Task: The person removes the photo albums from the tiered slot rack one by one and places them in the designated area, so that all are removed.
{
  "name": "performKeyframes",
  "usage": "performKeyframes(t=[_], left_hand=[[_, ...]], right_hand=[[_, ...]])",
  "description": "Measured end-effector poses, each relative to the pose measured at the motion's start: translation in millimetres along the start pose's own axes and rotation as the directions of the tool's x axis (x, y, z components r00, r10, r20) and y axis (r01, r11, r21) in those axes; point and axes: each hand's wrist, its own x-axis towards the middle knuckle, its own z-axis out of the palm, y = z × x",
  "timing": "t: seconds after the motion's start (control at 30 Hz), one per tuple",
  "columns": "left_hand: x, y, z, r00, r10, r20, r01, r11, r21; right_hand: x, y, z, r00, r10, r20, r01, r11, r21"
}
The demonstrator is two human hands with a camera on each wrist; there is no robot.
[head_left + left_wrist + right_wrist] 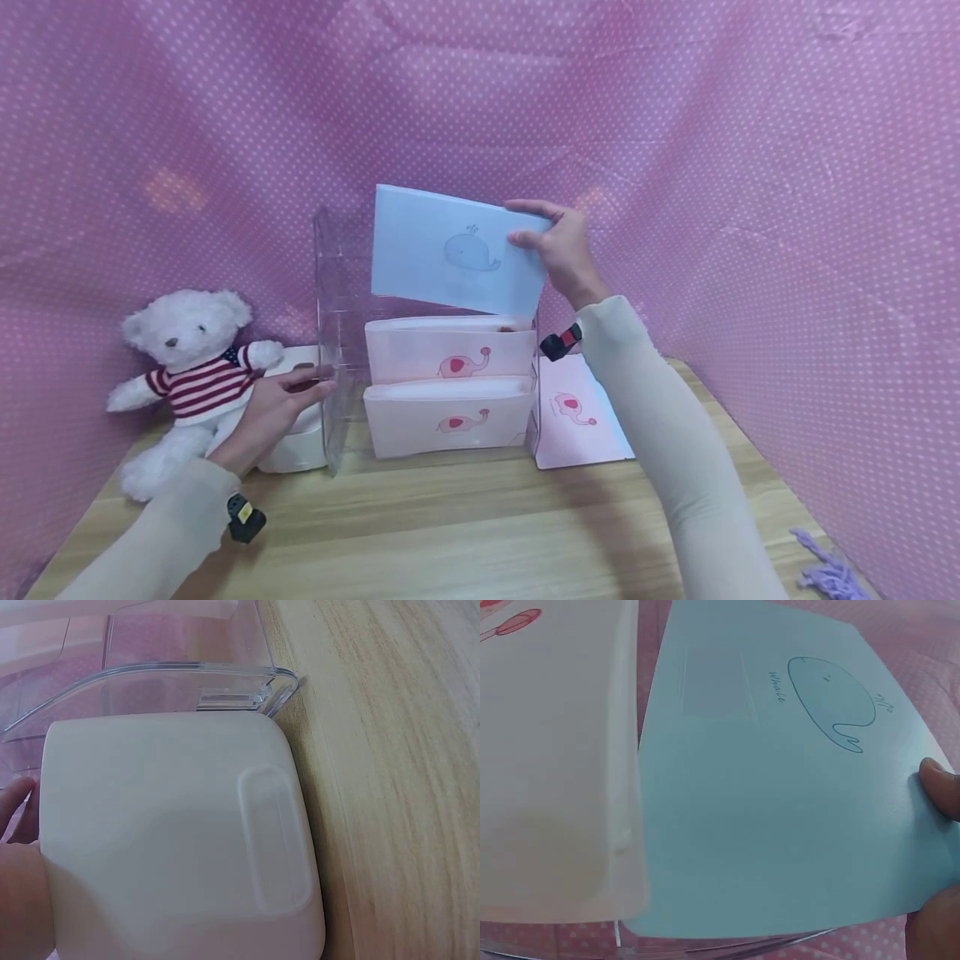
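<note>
My right hand holds a light blue notebook by its right end, thumb on the front cover and fingers over the top edge. The cover has a whale drawing. It hangs tilted above a clear plastic rack. In the rack stand two pink notebooks with red elephants, a rear one and a front one. At the rack's left side panel, my left hand pinches the front edge. In the left wrist view its fingers show partly behind a white container.
The white container stands close against the rack's left side, beside a white teddy bear in a striped top. Right of the rack leans another pink elephant notebook. Purple yarn lies near the table's right edge. Dotted pink cloth surrounds the table.
</note>
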Motion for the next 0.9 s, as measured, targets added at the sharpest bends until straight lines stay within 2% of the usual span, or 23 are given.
performKeyframes(t=[0.13,0.37,0.5,0.7,0.9], left_hand=[[0.4,0.2,0.6,1.000,-0.011,0.004,0.011,1.000,-0.007],[1.1,-0.4,1.3,1.000,-0.008,0.005,0.008,1.000,-0.004],[0.3,-1.6,1.1,1.000,-0.012,0.001,0.012,1.000,-0.001],[-0.4,-2.6,0.6,1.000,0.000,0.008,0.000,1.000,-0.011],[0.6,-2.7,-0.4,1.000,0.016,0.000,-0.016,1.000,0.008]], right_hand=[[0,-5,-5.2,1.000,0.020,-0.010,-0.019,0.999,0.034],[1,-11,-10.7,0.999,0.009,-0.049,-0.003,0.992,0.126],[-1,-11,-12.3,0.998,0.020,-0.059,-0.007,0.978,0.211],[-8,-10,-14.4,0.994,0.061,-0.087,-0.035,0.961,0.273],[-15,-10,-16.3,0.989,0.121,-0.085,-0.080,0.922,0.379]])
